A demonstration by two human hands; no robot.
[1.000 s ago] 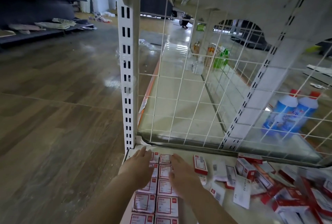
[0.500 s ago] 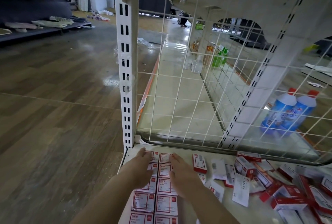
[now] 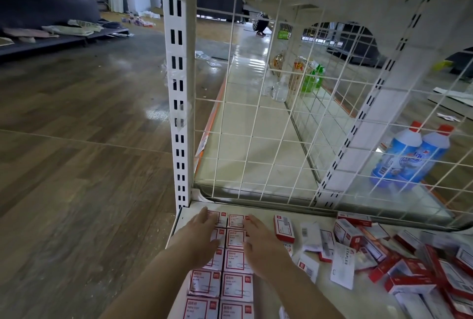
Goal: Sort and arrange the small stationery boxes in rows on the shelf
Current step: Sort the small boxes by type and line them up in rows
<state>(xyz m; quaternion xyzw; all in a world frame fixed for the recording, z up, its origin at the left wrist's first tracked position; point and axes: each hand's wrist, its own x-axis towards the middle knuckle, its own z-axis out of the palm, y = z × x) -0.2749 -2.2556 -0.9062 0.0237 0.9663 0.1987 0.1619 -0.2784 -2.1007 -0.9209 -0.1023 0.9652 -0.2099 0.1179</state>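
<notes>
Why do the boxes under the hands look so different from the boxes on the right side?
The boxes under the hands lie flat in two neat columns, edges touching; the loose boxes on the right are a jumbled heap, tilted and overlapping. The neat ones all show the same white label framed in red; the loose ones show different sides. The left hand and right hand rest flat on the neat ones; nothing touches the heap. Both groups are small, red and white, and on the same shelf.
</notes>
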